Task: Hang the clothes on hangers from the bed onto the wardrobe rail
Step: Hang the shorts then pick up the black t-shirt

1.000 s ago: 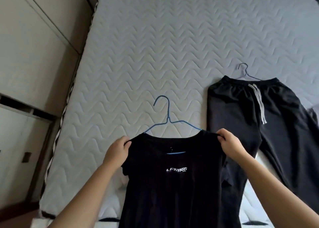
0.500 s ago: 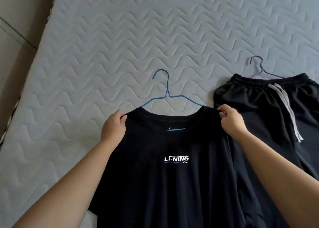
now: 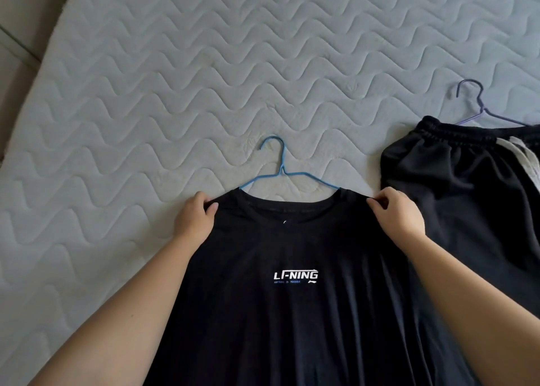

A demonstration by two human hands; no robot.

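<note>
A black T-shirt [image 3: 295, 304] with a white chest logo lies flat on the quilted mattress [image 3: 175, 87], threaded on a blue wire hanger [image 3: 282, 173] whose hook pokes out past the collar. My left hand [image 3: 194, 217] pinches the shirt's left shoulder. My right hand [image 3: 399, 214] pinches its right shoulder. To the right lie black trousers [image 3: 461, 187] with a pale drawstring, on a dark purple wire hanger [image 3: 479, 106]. No wardrobe rail is in view.
The mattress edge runs diagonally along the upper left, with beige floor or cabinet surface [image 3: 26, 20] beyond it. Bare quilted mattress stretches above and to the left of the shirt.
My view has come closer to the bed and shifted right. The shirt now lies spread flat further onto the mattress, both hands still holding its shoulders.
</note>
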